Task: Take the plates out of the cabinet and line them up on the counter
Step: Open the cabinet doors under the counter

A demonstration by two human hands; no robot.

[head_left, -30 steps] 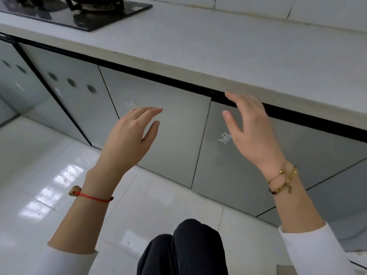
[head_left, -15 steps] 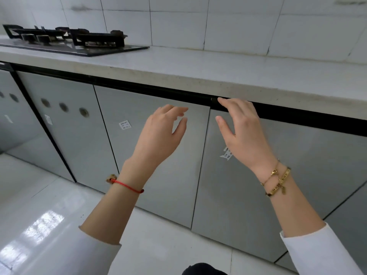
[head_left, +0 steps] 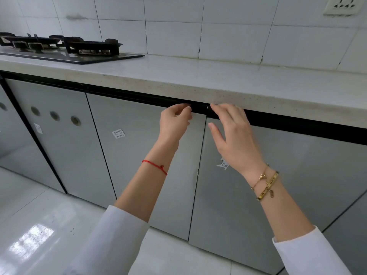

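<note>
No plates are in view; the grey cabinet doors under the counter are closed. My left hand has its fingers curled over the top right corner of the left door, in the black gap under the counter edge. My right hand reaches to the top left corner of the right door. Its fingertips touch the black strip there and the thumb is spread away from them. The two hands are close together on either side of the seam between the doors.
A black gas stove sits on the counter at the far left. A door with three round holes is left of my hands. A wall socket is at the top right. Glossy white floor tiles lie below.
Both hands have risen from in front of the doors to the doors' top edges. My left fingers have curled onto the left door's edge. The view has tilted up.
</note>
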